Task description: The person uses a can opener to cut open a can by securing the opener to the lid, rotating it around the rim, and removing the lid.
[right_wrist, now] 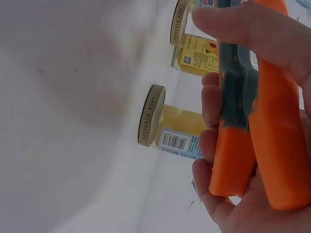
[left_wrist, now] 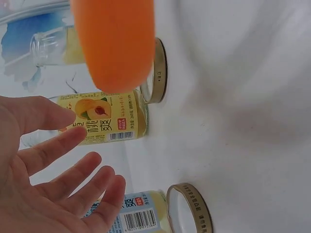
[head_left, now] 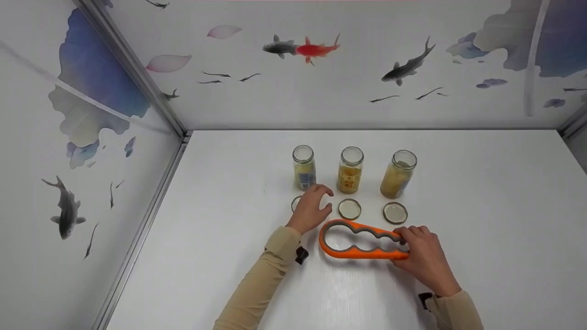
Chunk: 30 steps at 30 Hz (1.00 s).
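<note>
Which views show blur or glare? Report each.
Head view: soft glare on the table below the orange opener. Left wrist view: the opener is a close, blurred mass. Right wrist view: right hand and opener soft, lid sharper.

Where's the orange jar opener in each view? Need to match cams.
Head: orange jar opener lower centre on the table, right hand gripping its right end.
Left wrist: top centre, blurred orange slab.
Right wrist: right side, held in fingers.
Shared landmark: middle jar, peach label.
</note>
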Available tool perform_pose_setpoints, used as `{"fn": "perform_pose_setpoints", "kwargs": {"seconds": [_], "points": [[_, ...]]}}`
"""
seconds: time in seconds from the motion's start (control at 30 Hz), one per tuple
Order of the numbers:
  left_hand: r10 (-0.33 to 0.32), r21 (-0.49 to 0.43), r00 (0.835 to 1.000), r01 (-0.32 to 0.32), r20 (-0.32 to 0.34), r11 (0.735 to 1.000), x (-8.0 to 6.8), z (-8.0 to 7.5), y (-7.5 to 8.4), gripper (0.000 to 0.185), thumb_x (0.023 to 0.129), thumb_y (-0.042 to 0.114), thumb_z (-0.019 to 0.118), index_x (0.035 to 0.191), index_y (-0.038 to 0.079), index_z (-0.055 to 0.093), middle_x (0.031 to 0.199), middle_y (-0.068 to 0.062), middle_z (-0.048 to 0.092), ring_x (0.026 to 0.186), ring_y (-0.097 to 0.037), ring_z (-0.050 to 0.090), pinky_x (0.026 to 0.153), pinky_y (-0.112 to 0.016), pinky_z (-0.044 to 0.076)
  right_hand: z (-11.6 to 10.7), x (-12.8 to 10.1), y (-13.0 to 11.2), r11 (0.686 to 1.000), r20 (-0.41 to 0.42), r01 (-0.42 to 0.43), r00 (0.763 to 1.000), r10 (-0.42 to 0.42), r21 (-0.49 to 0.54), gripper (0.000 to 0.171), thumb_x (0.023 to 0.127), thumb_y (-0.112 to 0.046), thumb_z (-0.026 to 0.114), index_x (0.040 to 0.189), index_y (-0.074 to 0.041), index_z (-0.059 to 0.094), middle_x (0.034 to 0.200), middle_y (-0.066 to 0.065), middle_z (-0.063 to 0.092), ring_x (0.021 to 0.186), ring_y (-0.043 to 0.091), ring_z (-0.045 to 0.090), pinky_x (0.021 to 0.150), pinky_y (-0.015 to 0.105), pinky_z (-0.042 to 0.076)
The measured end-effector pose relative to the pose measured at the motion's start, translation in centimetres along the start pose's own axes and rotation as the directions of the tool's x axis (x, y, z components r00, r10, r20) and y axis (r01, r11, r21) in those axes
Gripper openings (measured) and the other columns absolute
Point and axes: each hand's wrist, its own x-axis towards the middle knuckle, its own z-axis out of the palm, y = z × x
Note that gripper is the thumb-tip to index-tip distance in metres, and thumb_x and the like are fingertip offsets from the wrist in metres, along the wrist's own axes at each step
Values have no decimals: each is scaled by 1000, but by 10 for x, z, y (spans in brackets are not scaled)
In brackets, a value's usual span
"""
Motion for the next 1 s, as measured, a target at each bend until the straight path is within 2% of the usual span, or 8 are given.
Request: {"fn": "perform_pose_setpoints", "kwargs": {"seconds": [0.17,0.33,0.67,0.8,1.0], "points": [[15,0,1000,-15,-12,1000,0,1,-1,19,90,-2,60,109,-1,61,117,-15,57,111,-32,55,93,-40,45,6,1,-4,999,29,21,999,-20,-28,47,61,-8,88,102,-5,65,79,-1,57,83,25,47,74,45,40],[-5,-11,1000,5,-16,1000,-1,0,-3,20,91,-3,59,111,-2,61,117,-15,57,112,-32,55,93,-41,45,13,0,-6,997,47,66,997,-64,-50,47,60,-9,88,100,-6,63,79,-1,53,86,26,47,75,46,40],[-40,6,999,40,-14,999,-2,2,-3,22,91,0,61,113,0,60,120,-14,56,115,-28,53,96,-40,43,19,2,-6,999,188,40,981,-40,4,54,67,-18,88,111,-5,61,91,1,54,90,27,47,79,52,39],[-34,0,999,34,-10,999,-2,4,-5,23,91,0,60,115,0,59,121,-14,54,116,-28,52,96,-41,43,20,1,-4,999,193,51,980,-54,19,53,67,-17,88,111,-4,62,100,6,56,94,30,49,81,55,39],[-57,-12,998,57,-2,998,-2,6,-4,24,92,2,59,116,1,59,122,-14,54,116,-28,52,96,-40,43,22,3,-3,997,172,72,982,-76,29,53,66,-15,88,111,-3,62,102,7,56,94,30,50,82,55,39]]}}
